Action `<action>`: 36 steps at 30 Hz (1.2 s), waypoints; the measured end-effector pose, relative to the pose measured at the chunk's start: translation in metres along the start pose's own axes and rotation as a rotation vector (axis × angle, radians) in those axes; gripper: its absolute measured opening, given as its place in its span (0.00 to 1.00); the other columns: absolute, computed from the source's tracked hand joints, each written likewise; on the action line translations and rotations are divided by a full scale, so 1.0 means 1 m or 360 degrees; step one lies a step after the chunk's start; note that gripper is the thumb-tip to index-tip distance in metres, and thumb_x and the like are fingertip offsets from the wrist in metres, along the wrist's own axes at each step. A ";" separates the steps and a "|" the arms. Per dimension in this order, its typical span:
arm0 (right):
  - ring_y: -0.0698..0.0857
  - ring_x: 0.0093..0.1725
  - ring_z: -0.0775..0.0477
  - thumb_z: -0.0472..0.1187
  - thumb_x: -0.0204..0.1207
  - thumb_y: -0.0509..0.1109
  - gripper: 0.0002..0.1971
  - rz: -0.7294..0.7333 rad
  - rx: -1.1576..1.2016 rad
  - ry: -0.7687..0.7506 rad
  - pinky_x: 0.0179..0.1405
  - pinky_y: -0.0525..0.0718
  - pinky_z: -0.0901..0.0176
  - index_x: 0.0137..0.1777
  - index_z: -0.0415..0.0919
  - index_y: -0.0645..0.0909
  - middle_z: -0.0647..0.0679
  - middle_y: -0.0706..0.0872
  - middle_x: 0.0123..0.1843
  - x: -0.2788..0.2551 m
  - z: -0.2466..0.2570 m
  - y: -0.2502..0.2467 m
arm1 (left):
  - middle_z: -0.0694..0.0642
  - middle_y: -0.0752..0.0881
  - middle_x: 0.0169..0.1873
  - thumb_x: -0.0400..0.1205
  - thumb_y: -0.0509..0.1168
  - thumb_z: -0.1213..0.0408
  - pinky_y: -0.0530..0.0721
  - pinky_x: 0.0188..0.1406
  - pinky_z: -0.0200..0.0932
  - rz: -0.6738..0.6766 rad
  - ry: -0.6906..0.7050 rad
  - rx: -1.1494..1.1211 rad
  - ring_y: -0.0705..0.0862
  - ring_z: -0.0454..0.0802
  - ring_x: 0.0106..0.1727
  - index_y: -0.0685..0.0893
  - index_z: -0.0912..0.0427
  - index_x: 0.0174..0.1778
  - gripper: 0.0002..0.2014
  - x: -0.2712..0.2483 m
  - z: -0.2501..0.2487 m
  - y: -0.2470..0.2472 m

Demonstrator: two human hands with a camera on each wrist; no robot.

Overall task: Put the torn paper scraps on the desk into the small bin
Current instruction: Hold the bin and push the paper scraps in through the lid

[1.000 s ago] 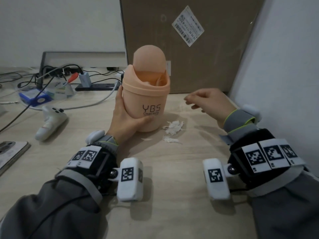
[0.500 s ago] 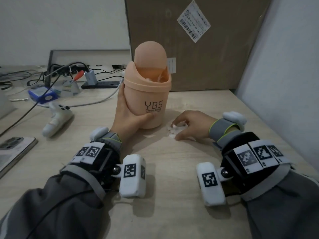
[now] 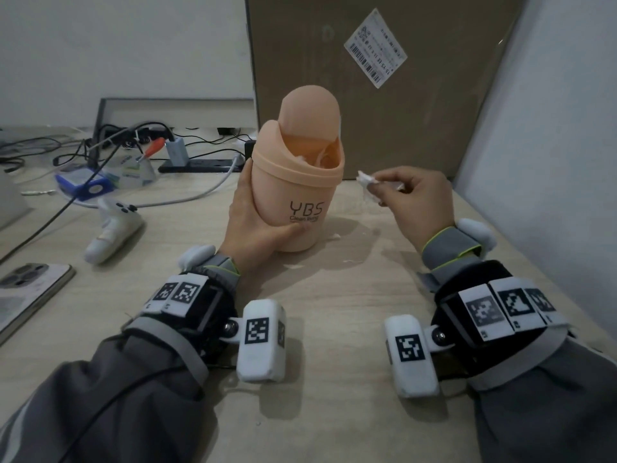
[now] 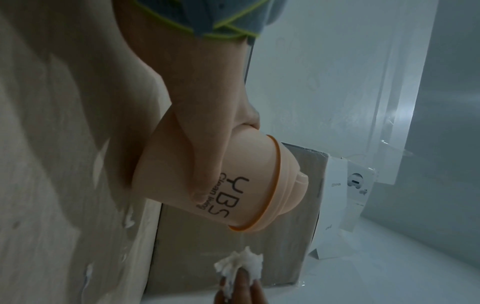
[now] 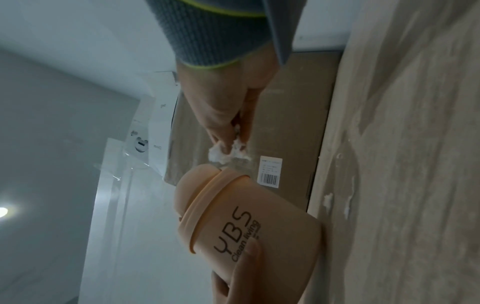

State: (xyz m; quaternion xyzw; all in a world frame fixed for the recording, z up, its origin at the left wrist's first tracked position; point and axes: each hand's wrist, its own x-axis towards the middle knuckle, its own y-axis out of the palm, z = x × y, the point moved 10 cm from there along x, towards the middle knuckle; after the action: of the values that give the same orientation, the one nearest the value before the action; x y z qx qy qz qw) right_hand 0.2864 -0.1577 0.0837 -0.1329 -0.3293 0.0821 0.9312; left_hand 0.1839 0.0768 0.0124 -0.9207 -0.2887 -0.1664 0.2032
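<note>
Peach plastic bin (image 3: 297,185) in my left hand (image 3: 253,225), white scraps (image 3: 367,182) pinched in my right hand (image 3: 414,198).

Scraps stick out past my fingertips (image 5: 228,148), just beside the bin's open rim, off the desk (image 3: 317,312). Left thumb curls round the bin's front. The wrist views catch small bits (image 5: 328,198) left on the desk near the base.
</note>
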 end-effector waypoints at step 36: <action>0.82 0.51 0.59 0.56 0.79 0.49 0.27 -0.0238 0.0219 -0.0331 0.54 0.75 0.71 0.46 0.46 0.90 0.53 0.89 0.43 -0.012 0.041 -0.025 | 0.41 0.75 0.75 0.56 0.84 0.48 0.81 0.75 0.47 0.0137 0.0132 -0.0124 0.77 0.36 0.75 0.56 0.37 0.84 0.62 -0.006 -0.028 0.030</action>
State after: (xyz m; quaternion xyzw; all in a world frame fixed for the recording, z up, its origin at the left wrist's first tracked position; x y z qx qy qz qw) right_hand 0.2528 -0.1768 0.1145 -0.0346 -0.4265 0.0482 0.9025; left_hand 0.1921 0.0380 0.0255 -0.9318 -0.2333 -0.2066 0.1859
